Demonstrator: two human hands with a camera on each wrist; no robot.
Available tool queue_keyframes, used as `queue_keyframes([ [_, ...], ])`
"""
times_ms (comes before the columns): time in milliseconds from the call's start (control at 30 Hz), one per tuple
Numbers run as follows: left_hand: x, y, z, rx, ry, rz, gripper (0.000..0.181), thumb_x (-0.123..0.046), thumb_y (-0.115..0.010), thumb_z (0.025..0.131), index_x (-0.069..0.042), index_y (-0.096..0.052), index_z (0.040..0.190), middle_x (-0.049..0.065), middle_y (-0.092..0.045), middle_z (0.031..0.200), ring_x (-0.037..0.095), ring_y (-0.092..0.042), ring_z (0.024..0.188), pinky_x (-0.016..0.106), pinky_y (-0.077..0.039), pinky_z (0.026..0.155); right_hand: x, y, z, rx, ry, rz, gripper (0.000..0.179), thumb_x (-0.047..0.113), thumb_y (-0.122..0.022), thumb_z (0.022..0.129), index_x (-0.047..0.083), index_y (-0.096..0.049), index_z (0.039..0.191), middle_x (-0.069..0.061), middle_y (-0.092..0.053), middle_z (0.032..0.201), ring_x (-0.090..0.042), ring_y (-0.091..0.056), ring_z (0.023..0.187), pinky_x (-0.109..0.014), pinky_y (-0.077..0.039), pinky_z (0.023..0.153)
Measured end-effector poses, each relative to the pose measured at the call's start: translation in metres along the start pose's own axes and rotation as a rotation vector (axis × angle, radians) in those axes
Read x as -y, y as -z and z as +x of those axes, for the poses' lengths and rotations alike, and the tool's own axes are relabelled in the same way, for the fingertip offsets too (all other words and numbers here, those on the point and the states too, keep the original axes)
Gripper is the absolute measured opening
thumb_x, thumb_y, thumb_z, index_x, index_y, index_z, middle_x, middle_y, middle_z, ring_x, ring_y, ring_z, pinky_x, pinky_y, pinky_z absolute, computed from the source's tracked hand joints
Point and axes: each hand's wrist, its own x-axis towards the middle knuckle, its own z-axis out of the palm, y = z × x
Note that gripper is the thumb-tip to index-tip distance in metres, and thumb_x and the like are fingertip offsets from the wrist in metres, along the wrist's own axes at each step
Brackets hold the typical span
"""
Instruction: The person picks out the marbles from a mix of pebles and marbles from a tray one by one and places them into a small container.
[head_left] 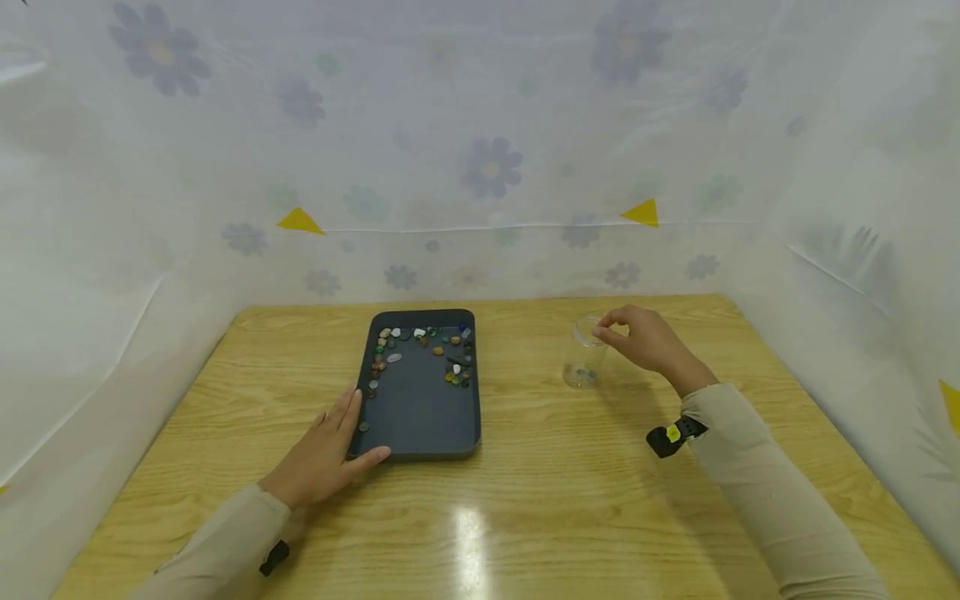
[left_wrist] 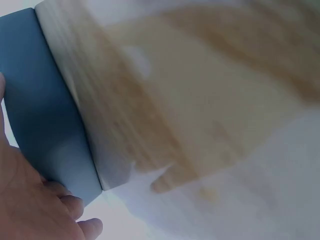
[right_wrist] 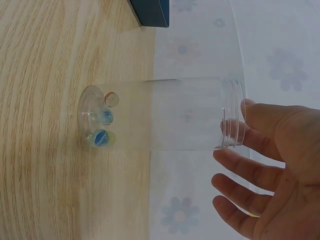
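A clear jar [head_left: 583, 354] without a lid stands upright on the table, with marbles [right_wrist: 101, 137] at its bottom. My right hand [head_left: 639, 337] is at the jar's mouth. In the right wrist view, the thumb and index finger are at the threaded rim [right_wrist: 234, 112], the other fingers are spread, and no marble shows between them. A dark grey tray [head_left: 420, 417] holds many small stones and marbles [head_left: 455, 377], mostly along its far and side edges. My left hand [head_left: 322, 458] rests against the tray's near left corner, fingers along its side and thumb over the near edge.
The wooden table [head_left: 540, 500] lies under both things, with bare wood between tray and jar. White flowered sheeting [head_left: 450, 108] encloses the back and sides. Yellow triangles [head_left: 300, 221] mark the back sheet. Dark straps [head_left: 675, 435] are at the wrists.
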Motion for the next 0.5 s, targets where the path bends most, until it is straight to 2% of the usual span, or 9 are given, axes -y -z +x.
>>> queue_keyframes([
  [267, -0.0017, 0.0034, -0.0009, 0.041, 0.004, -0.021, 0.101, -0.066, -0.046, 0.091, 0.006, -0.008, 0.151, 0.024, -0.003, 0.157, 0.040, -0.014, 0.142, 0.062, -0.015, 0.110, 0.0003, -0.0013, -0.0004, -0.004, 0.013, 0.010, 0.036, 0.030, -0.053, 0.100, 0.000, -0.065, 0.116, -0.024, -0.057, 0.123, -0.042, -0.050, 0.116, -0.060, -0.041, 0.093],
  [500, -0.0039, 0.0082, -0.0012, 0.023, -0.007, 0.031, 0.099, -0.065, -0.045, 0.091, 0.008, -0.011, 0.150, 0.026, -0.007, 0.156, 0.041, -0.017, 0.141, 0.061, -0.016, 0.111, 0.0015, 0.0009, -0.0020, -0.013, 0.017, 0.019, 0.035, 0.030, -0.053, 0.100, 0.002, -0.064, 0.117, -0.024, -0.055, 0.128, -0.043, -0.048, 0.118, -0.060, -0.040, 0.093],
])
